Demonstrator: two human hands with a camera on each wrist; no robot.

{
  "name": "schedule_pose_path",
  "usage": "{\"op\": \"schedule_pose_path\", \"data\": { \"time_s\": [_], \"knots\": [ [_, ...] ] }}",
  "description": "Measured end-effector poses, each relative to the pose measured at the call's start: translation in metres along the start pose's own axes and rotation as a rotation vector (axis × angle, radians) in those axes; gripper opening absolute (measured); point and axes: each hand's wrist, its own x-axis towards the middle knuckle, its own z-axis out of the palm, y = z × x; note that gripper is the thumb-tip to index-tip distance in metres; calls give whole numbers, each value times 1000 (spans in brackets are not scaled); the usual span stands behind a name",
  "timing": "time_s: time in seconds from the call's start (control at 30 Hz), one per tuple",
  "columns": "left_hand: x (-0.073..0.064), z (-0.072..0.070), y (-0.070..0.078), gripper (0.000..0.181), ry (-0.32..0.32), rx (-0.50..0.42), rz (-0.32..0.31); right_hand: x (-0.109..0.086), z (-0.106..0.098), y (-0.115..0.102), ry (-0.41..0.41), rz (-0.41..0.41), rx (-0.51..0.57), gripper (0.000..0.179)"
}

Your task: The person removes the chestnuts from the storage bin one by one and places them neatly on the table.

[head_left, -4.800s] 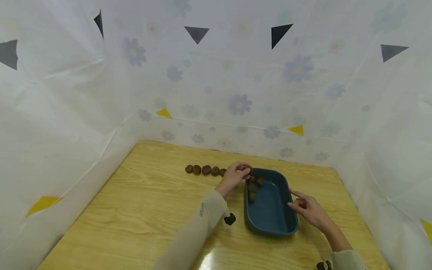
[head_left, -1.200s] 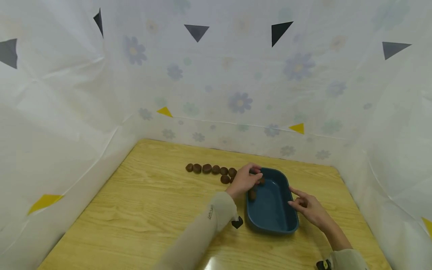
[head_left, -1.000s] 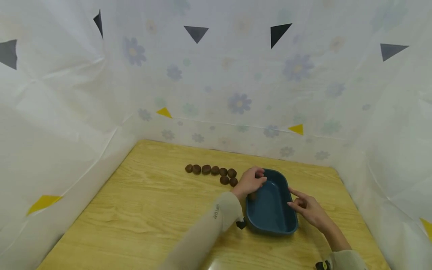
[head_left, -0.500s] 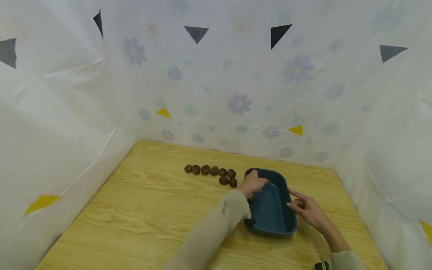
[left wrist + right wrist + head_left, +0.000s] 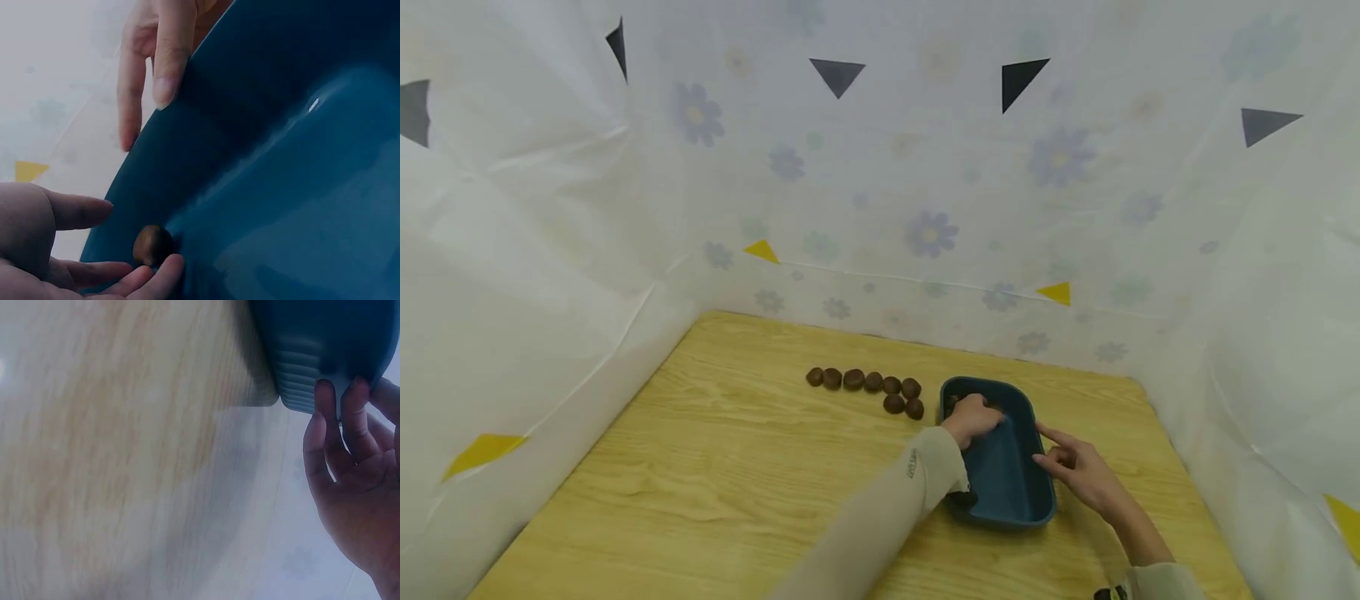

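Observation:
A deep blue baking dish (image 5: 1003,492) with rounded corners stands on the wooden table. My left hand (image 5: 972,419) reaches down into its far left part. In the left wrist view its fingertips (image 5: 169,272) are right at a brown chestnut (image 5: 152,245), while the thumb stands apart from it. More chestnuts (image 5: 951,403) show at the dish's left wall, partly hidden by this hand. At the right rim my right hand (image 5: 1086,473) holds the dish, thumb over the edge and other fingertips (image 5: 325,387) against the outer wall.
A row of several chestnuts (image 5: 853,380) lies on the table (image 5: 722,467) left of the dish, with two more chestnuts (image 5: 894,403) in front of its right end. White flowered sheeting (image 5: 880,183) encloses the table at the back and both sides.
My left hand, seen with a chestnut at the dish's left rim 4.8 seconds ago, has moved right and down into the dish. My right hand has stayed at the right rim.

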Motion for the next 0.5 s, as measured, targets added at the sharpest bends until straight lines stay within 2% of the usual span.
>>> {"op": "schedule_pose_path", "data": {
  "time_s": [0.1, 0.23, 0.37, 0.5],
  "knots": [
    [-4, 4, 0, 33, -46, -103, -29, 0, 3, 0, -1, 3, 10, 65],
    [-2, 10, -6, 35, -91, -230, -53, 1, 6, -1, 0, -2, 8, 65],
    [4, 13, -9, 42, -114, -297, -67, 1, 5, -2, -11, -4, 17, 66],
    [8, 18, -6, 41, -146, -321, -62, -1, 2, -2, -8, 3, 24, 66]
  ]
}}
